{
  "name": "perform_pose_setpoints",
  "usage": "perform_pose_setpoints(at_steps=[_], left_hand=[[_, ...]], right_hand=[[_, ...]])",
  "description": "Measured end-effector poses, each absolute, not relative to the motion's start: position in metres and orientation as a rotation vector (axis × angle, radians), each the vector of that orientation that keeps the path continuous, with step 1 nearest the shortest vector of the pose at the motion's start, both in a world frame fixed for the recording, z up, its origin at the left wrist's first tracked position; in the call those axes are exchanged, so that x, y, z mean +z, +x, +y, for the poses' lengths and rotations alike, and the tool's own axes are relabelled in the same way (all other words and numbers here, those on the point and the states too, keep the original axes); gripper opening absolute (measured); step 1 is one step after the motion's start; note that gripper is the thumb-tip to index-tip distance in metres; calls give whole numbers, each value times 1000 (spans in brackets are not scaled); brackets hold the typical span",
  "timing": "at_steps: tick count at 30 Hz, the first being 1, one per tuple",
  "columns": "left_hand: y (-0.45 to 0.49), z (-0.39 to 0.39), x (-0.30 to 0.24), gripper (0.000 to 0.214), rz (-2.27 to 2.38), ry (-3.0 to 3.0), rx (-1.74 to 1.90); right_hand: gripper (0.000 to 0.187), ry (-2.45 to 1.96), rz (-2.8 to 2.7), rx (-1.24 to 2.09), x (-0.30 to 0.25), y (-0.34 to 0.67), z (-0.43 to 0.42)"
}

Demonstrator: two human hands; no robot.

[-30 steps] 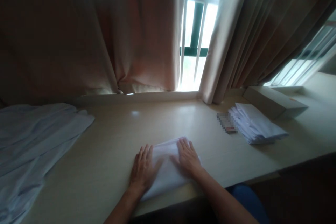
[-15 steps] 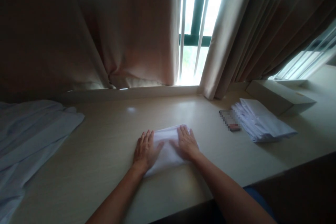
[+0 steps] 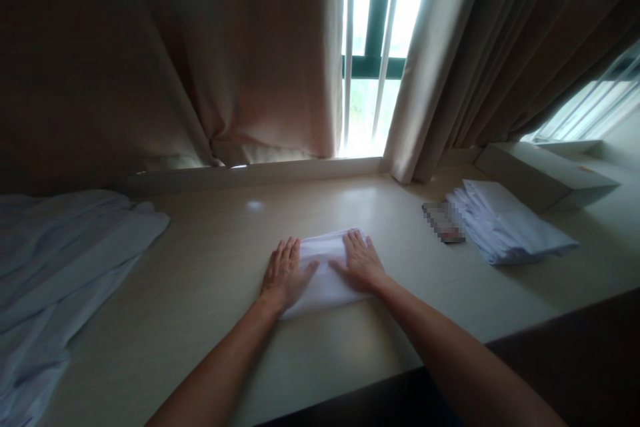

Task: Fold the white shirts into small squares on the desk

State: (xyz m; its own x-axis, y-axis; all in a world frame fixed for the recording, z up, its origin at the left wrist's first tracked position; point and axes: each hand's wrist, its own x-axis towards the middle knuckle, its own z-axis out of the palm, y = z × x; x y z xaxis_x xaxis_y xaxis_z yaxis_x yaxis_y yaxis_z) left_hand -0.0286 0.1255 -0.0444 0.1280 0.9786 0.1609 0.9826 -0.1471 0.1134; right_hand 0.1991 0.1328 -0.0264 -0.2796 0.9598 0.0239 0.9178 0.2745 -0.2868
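A folded white cloth lies flat on the pale tabletop in front of me. My left hand rests on its left edge, fingers stretched out and thumb pointing inward. On the right side of the cloth, my right hand lies flat with its fingers extended. Both palms face down, and the two thumbs point towards each other across the middle. Parts of the cloth's left and right edges are hidden beneath the hands.
A loose heap of white cloth spreads over the left. To the right are a blurred-out flat object, a stack of folded white cloths and a long pale box. Curtains hang behind the table before a barred window.
The view has shifted slightly, so the table items sit a little higher and further right. Both hands stay flat on the folded cloth, which looks much the same.
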Motion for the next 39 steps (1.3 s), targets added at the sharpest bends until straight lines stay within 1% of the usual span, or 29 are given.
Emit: perform_pose_setpoints(at_steps=[6, 12, 16, 21, 23, 25, 27, 29, 34, 39], left_hand=[[-23, 107, -43, 82, -2009, -2352, -327], [-14, 72, -37, 75, -2006, -2332, -355], [-11, 52, -35, 73, -2034, -2313, -293], [-5, 49, -20, 75, -2055, -2321, -165], [0, 51, -10, 71, -1985, -2311, -182], [7, 51, -1, 63, -1867, -2315, -233], [13, 50, 1, 57, -1805, -2333, -255], [15, 48, -5, 53, -1838, -2358, -225], [11, 46, -25, 51, -1929, -2333, -219], [12, 49, -24, 51, -1955, -2337, -262]], right_hand=[[91, -1749, -2316, 301, -25, 203, 109], [89, -1758, -2310, 308, -22, 207, 82], [89, -1769, -2319, 336, -20, 209, 64], [89, -1783, -2335, 375, -11, 208, 57], [85, -1784, -2338, 356, -3, 203, 58], [75, -1736, -2315, 254, 5, 195, 60], [65, -1672, -2288, 162, 9, 186, 61], [59, -1650, -2309, 179, 8, 178, 62], [55, -1665, -2322, 238, -8, 175, 62], [55, -1693, -2320, 257, -9, 175, 64]])
